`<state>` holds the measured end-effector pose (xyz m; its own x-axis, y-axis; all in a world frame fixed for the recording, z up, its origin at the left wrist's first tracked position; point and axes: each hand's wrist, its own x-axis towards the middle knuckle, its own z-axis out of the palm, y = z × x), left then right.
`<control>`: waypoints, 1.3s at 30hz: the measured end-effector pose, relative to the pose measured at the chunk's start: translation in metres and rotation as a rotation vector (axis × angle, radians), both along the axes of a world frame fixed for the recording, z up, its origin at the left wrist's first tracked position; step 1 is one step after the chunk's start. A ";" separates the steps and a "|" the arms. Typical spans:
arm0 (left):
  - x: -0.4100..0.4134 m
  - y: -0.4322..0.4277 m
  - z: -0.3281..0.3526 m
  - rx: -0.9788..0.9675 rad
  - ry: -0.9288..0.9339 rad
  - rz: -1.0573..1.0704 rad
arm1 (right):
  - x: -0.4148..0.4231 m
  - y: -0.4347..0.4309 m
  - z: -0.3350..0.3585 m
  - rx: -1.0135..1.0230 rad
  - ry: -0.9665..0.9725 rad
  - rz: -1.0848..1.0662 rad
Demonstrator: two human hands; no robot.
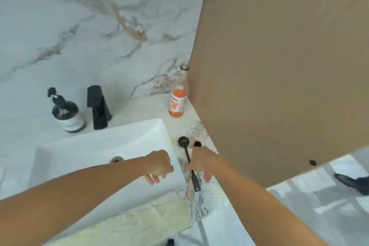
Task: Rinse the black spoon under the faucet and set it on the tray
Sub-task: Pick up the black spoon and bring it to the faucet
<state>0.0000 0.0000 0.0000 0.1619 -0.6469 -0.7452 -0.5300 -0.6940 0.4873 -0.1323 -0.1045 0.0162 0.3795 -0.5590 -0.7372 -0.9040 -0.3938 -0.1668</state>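
The black spoon (pixel 189 158) lies on the marble counter just right of the white sink (pixel 99 146), bowl pointing away from me. My right hand (pixel 201 163) is over the middle of its handle, fingers curled down around it. My left hand (pixel 158 166) hangs over the sink's right edge, fingers loosely bent and holding nothing. The black faucet (pixel 98 107) stands behind the sink with no water running. No tray is in view.
A dark soap pump bottle (pixel 66 113) stands left of the faucet. An orange drink bottle (pixel 178 94) stands at the back right of the counter. A brown cabinet panel (pixel 279 66) walls off the right side. A small dark round thing (pixel 197 143) sits beside the spoon bowl.
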 end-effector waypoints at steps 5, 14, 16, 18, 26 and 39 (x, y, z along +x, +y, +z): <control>-0.005 -0.041 -0.052 -0.053 0.172 0.394 | -0.012 -0.021 -0.073 -0.094 -0.160 -0.111; -0.022 -0.083 -0.094 -0.081 0.306 0.725 | -0.031 -0.035 -0.130 0.043 -0.403 -0.233; -0.024 -0.084 -0.097 -0.080 0.340 0.789 | -0.032 -0.037 -0.133 0.078 -0.411 -0.216; -0.025 -0.081 -0.102 -0.088 0.348 0.821 | -0.030 -0.039 -0.134 0.104 -0.410 -0.197; 0.004 -0.046 -0.100 -0.236 0.432 0.976 | 0.007 -0.015 -0.114 0.268 -0.469 -0.189; 0.122 0.066 -0.086 -0.222 0.466 1.382 | 0.196 0.020 -0.014 0.346 -0.785 -0.359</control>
<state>0.1221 0.0655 -0.0859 0.5105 -0.2872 -0.8105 0.7066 -0.3971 0.5857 0.0634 -0.0849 0.0025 0.6871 -0.5367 -0.4897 -0.5404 0.0731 -0.8382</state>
